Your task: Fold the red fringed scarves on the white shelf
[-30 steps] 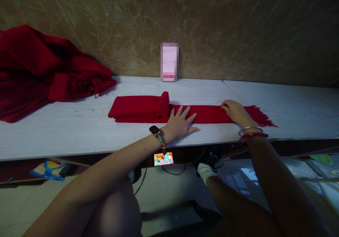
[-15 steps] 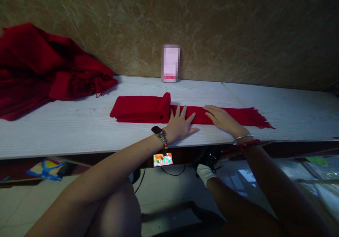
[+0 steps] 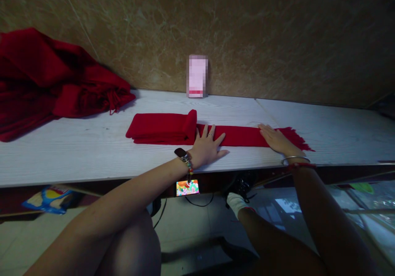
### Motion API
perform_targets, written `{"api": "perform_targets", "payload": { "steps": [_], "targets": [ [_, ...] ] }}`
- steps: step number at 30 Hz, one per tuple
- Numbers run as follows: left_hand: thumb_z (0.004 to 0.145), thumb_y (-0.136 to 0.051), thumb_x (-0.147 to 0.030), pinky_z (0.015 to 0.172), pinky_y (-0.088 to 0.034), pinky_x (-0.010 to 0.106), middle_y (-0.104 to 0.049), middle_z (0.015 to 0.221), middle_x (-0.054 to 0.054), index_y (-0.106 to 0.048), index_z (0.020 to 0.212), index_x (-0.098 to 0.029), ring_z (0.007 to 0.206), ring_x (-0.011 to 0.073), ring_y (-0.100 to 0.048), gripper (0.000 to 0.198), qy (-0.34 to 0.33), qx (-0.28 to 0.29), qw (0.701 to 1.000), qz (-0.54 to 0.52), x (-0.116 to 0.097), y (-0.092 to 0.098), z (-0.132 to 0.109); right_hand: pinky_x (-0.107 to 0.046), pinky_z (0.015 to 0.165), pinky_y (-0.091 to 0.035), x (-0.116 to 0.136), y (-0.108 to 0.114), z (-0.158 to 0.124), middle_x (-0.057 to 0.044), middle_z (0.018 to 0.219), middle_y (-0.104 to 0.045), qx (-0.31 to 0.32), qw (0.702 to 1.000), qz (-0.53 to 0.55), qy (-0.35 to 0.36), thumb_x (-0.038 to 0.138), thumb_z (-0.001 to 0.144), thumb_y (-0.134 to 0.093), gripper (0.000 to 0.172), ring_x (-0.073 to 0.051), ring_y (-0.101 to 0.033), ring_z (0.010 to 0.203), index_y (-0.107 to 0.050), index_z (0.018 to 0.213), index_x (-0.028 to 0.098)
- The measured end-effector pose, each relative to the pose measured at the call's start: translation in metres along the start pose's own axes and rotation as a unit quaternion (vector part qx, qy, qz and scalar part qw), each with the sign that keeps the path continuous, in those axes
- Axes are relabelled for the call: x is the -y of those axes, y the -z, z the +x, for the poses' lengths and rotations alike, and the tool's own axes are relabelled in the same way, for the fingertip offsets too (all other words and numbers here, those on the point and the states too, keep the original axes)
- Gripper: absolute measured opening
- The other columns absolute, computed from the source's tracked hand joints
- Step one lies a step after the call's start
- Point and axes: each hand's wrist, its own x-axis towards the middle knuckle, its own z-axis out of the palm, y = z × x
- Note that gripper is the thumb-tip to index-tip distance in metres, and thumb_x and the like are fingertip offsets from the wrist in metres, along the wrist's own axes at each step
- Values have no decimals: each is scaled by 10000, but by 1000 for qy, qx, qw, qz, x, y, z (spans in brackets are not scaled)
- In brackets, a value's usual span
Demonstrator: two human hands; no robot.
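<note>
A red scarf lies on the white wood-grain tabletop. Its left part is folded into a thick stack, while the right part stretches out flat and ends in a fringe. My left hand rests with spread fingers on the flat part, right beside the stack, its thumb on the bare tabletop. Farther right, my right hand lies flat on the scarf near the fringe, fingers stretched out. Neither hand grips the cloth.
A heap of red fringed cloth covers the table's far left. Against the brown marbled wall stands a blurred pink upright object. Below the front edge are a lit screen, a blue packet and a cable.
My right hand has slid rightward along the scarf toward the fringe. My left hand keeps its place beside the folded stack. The view has shifted slightly.
</note>
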Motion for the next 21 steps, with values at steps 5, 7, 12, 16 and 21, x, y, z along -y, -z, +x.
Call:
{"api": "perform_targets", "payload": {
  "steps": [5,7,12,16,21],
  "targets": [
    [906,-289,-585,1023,-239,640,-206,1513,193,-293,1442,-209,1372,427,-154,655,4,9,1000,1,-1,1,0,-652,988,-347,-14,11,-3,-169,1362,-494,-1,997,-17,-73,352,906,-262,505,-343,-422,1273,-547,1260,131],
    [905,-286,-589,1029,-229,637,-205,1515,187,-289,1443,-214,1376,423,-145,656,4,11,1000,3,-1,1,0,-629,1015,-329,-8,16,-3,-186,1366,-485,-16,996,-19,-80,363,908,-257,524,-338,-406,1286,-537,1268,105],
    [906,-287,-587,1043,-214,623,-193,1522,173,-269,1449,-227,1385,403,-129,651,13,17,1000,4,-1,2,0,-578,1071,-266,40,18,-3,-103,1432,-427,-42,999,26,18,421,928,-215,539,-276,-334,1338,-452,1354,192],
    [908,-289,-583,1044,-207,625,-179,1520,193,-271,1449,-206,1384,409,-123,660,13,20,1000,2,-2,2,0,-543,1090,-240,79,10,-8,-53,1461,-388,35,994,35,95,460,921,-240,534,-248,-286,1361,-401,1388,256],
    [906,-293,-586,1041,-204,635,-179,1520,188,-260,1453,-214,1383,415,-114,662,11,18,1000,0,-2,2,1,-541,1091,-234,75,9,-18,-48,1483,-346,62,996,-1,66,422,921,-217,540,-245,-258,1370,-362,1410,244]
  ]
}}
